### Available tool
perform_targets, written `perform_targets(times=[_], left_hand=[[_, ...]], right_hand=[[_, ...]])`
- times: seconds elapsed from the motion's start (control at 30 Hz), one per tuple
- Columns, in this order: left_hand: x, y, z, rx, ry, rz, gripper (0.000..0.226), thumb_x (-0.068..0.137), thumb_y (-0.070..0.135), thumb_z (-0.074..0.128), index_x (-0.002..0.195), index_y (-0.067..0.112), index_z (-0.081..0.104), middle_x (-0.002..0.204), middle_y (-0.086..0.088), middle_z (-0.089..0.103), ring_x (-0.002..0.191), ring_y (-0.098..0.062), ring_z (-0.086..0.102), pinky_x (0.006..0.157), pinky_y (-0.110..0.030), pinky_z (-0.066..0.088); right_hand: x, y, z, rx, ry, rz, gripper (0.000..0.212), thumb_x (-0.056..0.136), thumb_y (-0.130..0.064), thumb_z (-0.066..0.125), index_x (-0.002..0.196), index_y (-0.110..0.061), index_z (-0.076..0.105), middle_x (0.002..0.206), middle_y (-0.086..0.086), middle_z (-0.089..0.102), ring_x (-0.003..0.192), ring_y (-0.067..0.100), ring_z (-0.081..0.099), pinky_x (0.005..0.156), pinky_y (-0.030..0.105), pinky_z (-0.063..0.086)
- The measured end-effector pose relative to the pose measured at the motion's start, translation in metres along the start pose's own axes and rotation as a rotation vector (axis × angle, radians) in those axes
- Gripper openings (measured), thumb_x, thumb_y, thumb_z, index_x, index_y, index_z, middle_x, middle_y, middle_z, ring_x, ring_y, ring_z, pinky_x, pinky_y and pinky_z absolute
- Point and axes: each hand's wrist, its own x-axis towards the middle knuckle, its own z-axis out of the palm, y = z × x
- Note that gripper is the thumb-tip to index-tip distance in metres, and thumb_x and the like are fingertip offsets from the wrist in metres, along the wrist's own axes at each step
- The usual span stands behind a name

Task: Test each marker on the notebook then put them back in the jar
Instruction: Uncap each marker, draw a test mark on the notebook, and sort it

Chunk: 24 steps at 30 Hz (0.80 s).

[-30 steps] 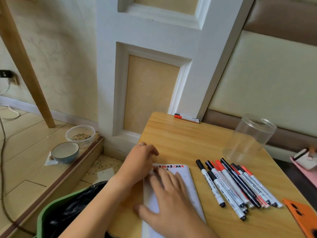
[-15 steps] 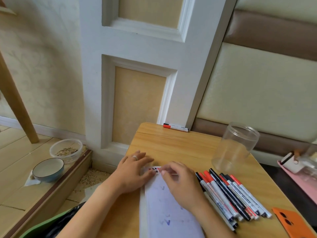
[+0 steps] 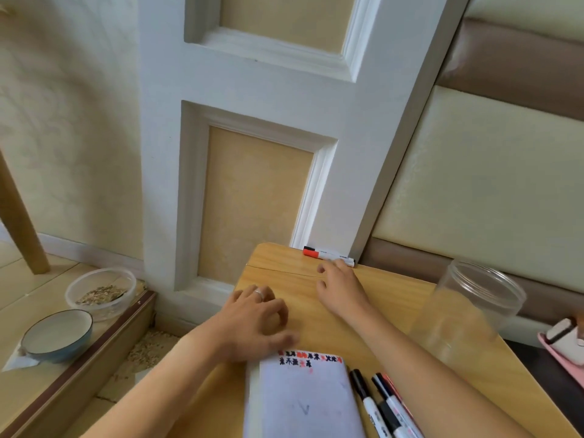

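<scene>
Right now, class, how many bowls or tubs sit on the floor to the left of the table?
2: a clear plastic tub holding seed-like bits, near the wall, and a blue-rimmed bowl just in front of it. Others may lie outside the frame.

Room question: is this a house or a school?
Probably a room in a home: a small wooden table against a padded wall panel, wood flooring, and a blue bowl beside a seed-filled plastic container, perhaps for a pet.

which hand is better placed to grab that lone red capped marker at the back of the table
Right. The right hand is stretched out with fingertips beside the red-capped marker; the left hand rests back by the notebook.
</scene>
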Motion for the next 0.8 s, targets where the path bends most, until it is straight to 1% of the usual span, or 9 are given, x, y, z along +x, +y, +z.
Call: perform_targets(times=[0.07,0.13,0.2,0.33,0.43,0.53,0.6,0.7,0.8], left_hand=[[0.021,-0.001,0.003,-0.042,0.042,-0.033,0.072,0.081,0.085,0.019,0.129,0.043,0.052,0.147,0.008,0.040,0.141,-0.014,0.028,0.123,-0.043,0.013],[0.040,-0.005,0.009,0.003,0.068,-0.070,0.066,0.091,0.078,0.022,0.143,0.043,0.044,0.164,0.004,0.025,0.155,-0.016,0.008,0.126,-0.048,0.000],[0.051,-0.010,0.017,0.048,0.086,-0.096,0.057,0.101,0.065,0.026,0.152,0.041,0.036,0.169,0.003,0.016,0.157,-0.016,-0.004,0.126,-0.050,-0.006],[0.052,-0.015,0.031,0.094,0.105,-0.090,0.072,0.093,0.070,0.008,0.155,0.040,0.030,0.169,0.001,0.017,0.158,-0.017,0.000,0.125,-0.047,-0.004],[0.053,-0.017,0.032,0.110,0.126,-0.087,0.055,0.104,0.060,0.023,0.155,0.040,0.030,0.169,0.001,0.017,0.157,-0.017,0.001,0.126,-0.046,-0.004],[0.053,-0.016,0.031,0.110,0.147,-0.084,0.053,0.105,0.057,0.027,0.155,0.039,0.031,0.169,0.002,0.019,0.157,-0.017,0.003,0.126,-0.046,-0.004],[0.053,-0.015,0.031,0.105,0.148,-0.086,0.053,0.105,0.057,0.027,0.155,0.039,0.031,0.168,0.002,0.019,0.157,-0.016,0.003,0.126,-0.045,-0.004],[0.054,-0.015,0.031,0.103,0.152,-0.085,0.053,0.105,0.058,0.028,0.154,0.040,0.032,0.168,0.003,0.020,0.157,-0.016,0.004,0.126,-0.046,-0.004],[0.054,-0.016,0.031,0.107,0.147,-0.083,0.054,0.104,0.059,0.027,0.155,0.040,0.031,0.168,0.003,0.019,0.157,-0.016,0.004,0.126,-0.046,-0.004]], right_hand=[[0.018,0.008,0.007,-0.060,0.012,-0.005,0.047,0.101,-0.017,0.050,0.148,-0.016,0.048,0.145,0.003,0.047,0.134,0.021,0.045,0.108,0.034,0.043],[0.034,0.015,0.011,-0.101,0.021,-0.010,0.051,0.100,-0.013,0.049,0.151,-0.016,0.044,0.148,0.004,0.045,0.136,0.023,0.043,0.110,0.036,0.041],[0.047,0.020,0.016,-0.123,0.025,-0.014,0.054,0.099,-0.012,0.048,0.153,-0.016,0.042,0.152,0.005,0.042,0.138,0.025,0.042,0.113,0.039,0.038],[0.064,0.029,0.026,-0.139,-0.012,0.019,0.055,0.102,-0.012,0.044,0.156,-0.018,0.036,0.155,0.005,0.041,0.142,0.026,0.040,0.116,0.042,0.034],[0.072,0.035,0.034,-0.133,0.005,0.060,0.050,0.103,-0.014,0.044,0.153,-0.016,0.042,0.149,0.007,0.047,0.137,0.027,0.044,0.114,0.041,0.038],[0.077,0.036,0.036,-0.182,0.104,0.070,0.041,0.103,-0.020,0.048,0.143,-0.013,0.050,0.136,0.006,0.049,0.128,0.025,0.044,0.106,0.037,0.042],[0.080,0.036,0.035,-0.210,0.129,0.063,0.044,0.102,-0.025,0.050,0.144,-0.013,0.049,0.140,0.006,0.043,0.132,0.025,0.038,0.108,0.038,0.038],[0.081,0.037,0.033,-0.182,0.061,0.066,0.053,0.102,-0.029,0.048,0.153,-0.017,0.040,0.157,0.005,0.029,0.146,0.026,0.029,0.119,0.043,0.024],[0.081,0.039,0.032,-0.193,0.026,0.073,0.051,0.103,-0.033,0.046,0.151,-0.020,0.042,0.147,0.005,0.042,0.139,0.025,0.037,0.118,0.043,0.023]])
